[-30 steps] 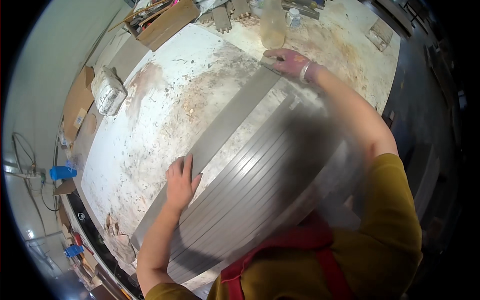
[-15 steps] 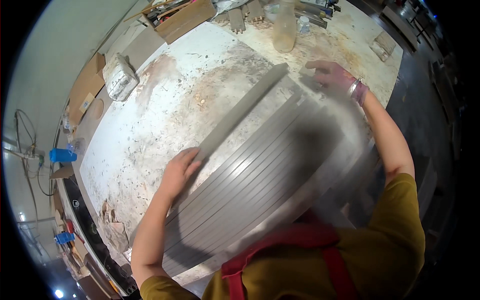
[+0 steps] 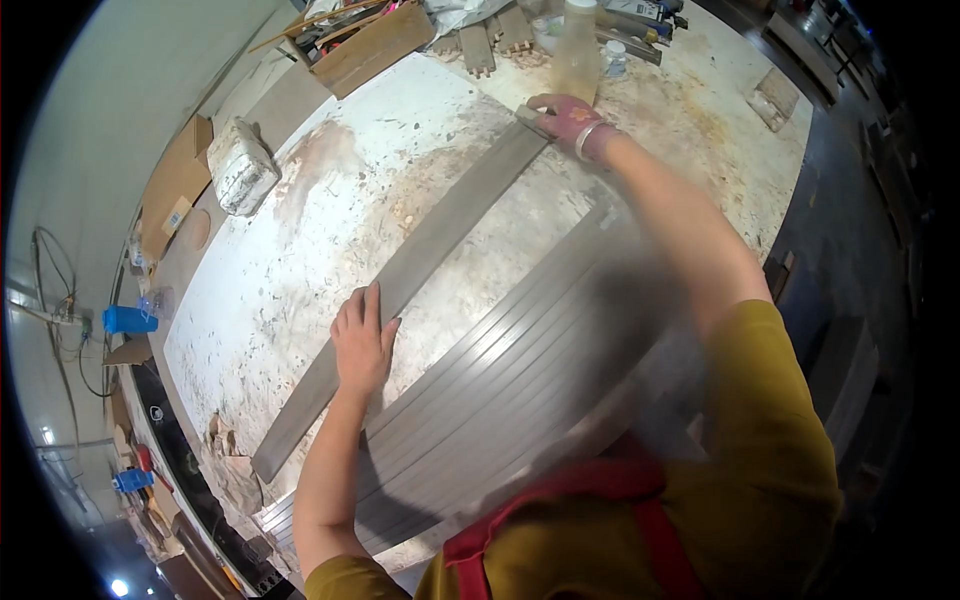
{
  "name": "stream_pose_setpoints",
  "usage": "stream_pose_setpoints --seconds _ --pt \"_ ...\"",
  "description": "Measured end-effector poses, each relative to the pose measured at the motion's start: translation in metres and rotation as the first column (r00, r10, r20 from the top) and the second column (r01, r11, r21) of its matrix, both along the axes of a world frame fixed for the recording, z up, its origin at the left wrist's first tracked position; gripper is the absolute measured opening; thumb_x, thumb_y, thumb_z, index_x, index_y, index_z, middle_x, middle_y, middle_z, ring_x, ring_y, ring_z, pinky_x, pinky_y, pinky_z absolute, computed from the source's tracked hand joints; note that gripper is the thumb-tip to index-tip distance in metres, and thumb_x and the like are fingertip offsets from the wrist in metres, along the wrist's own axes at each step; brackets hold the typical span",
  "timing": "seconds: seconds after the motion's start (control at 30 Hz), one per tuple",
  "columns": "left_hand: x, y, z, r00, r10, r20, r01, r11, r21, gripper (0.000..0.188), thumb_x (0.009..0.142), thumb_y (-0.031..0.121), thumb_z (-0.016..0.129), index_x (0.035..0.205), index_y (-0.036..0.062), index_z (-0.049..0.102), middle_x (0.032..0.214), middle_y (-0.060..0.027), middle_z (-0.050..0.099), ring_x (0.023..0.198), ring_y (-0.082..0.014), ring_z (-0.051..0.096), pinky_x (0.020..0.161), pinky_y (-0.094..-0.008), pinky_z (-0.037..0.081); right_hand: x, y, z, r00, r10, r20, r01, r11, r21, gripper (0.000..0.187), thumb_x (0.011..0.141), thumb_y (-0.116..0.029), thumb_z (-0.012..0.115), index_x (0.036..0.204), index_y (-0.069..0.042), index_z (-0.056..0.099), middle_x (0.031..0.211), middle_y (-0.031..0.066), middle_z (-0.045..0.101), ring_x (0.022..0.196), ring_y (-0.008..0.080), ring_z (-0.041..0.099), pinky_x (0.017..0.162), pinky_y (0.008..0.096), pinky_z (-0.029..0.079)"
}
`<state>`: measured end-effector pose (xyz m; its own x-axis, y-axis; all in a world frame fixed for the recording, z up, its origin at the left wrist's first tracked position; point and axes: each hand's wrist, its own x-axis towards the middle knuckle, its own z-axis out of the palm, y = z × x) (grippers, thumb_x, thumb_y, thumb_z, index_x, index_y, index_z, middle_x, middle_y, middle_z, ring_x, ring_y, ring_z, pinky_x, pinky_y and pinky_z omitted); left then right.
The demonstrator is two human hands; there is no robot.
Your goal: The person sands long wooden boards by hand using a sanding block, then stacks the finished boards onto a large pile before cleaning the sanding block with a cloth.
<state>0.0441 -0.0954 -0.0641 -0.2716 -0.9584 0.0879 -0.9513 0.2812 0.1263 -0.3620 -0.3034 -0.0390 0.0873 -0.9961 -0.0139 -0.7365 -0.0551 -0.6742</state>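
Note:
A long flat grey wooden board lies diagonally across the worktable. My left hand, bare, rests on its lower half with the fingers stretched out. At the far end of the board, my right hand, in a pink glove with a silvery band at the wrist, is closed on a small grey block. The block touches the board's end; its far side is partly hidden by my fingers. Nearer to me, several narrow grey boards lie side by side, partly under a dark blurred shadow.
The white worktable is stained and scuffed. A cloudy plastic bottle stands just beyond my right hand, beside a small white jar. Around the edges are a cardboard box, a wrapped white block and a blue container.
The board has turned from its narrow edge to lie flat. My right hand has moved left with the small block onto the board's far end. My left hand now lies on top of the board.

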Motion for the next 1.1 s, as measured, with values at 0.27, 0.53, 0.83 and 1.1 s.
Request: stream_pose_setpoints --seconds 0.27,0.53,0.83,1.1 --pt "0.002 -0.002 0.006 0.998 -0.059 -0.003 0.059 0.998 0.03 0.059 0.087 0.028 0.057 0.139 0.0102 0.036 0.135 -0.0136 0.04 0.121 -0.0343 0.038 0.102 -0.0452 0.028 -0.066 0.049 0.016 0.995 0.1 -0.007 -0.095 0.962 0.255 0.041 0.078 -0.021 0.061 0.116 -0.005 0.062 0.112 0.0156 0.064 0.1 0.0242 0.062 0.09 0.0302 0.046" --pt "0.0 -0.001 0.005 0.996 -0.088 0.022 0.088 0.996 -0.021 0.059 0.086 0.028 0.059 0.139 0.0108 0.037 0.135 -0.0134 0.04 0.12 -0.0343 0.039 0.101 -0.0451 0.029 -0.053 0.043 0.0 0.981 -0.085 0.174 0.074 0.995 0.068 0.041 0.08 -0.021 0.06 0.117 -0.004 0.06 0.111 0.0154 0.064 0.1 0.0242 0.061 0.089 0.0314 0.046" --pt "-0.017 -0.011 0.007 0.995 -0.088 -0.042 0.087 0.996 -0.023 0.059 0.086 0.029 0.059 0.138 0.0111 0.038 0.135 -0.013 0.041 0.12 -0.0343 0.039 0.101 -0.0452 0.03 -0.052 0.092 0.015 0.999 0.047 -0.013 -0.049 0.989 -0.139 0.038 0.084 -0.024 0.06 0.119 -0.008 0.057 0.115 0.0183 0.058 0.105 0.0334 0.057 0.094 0.0366 0.043" --pt "-0.032 -0.024 -0.001 0.997 -0.055 -0.052 0.052 0.997 -0.055 0.058 0.087 0.03 0.058 0.138 0.0118 0.038 0.135 -0.0129 0.041 0.119 -0.0338 0.04 0.1 -0.045 0.03 0.09 0.078 -0.017 0.763 0.439 -0.474 -0.513 0.858 -0.033 0.04 0.095 -0.033 0.042 0.132 -0.017 0.046 0.115 0.0202 0.06 0.105 0.0374 0.058 0.092 0.0415 0.044"
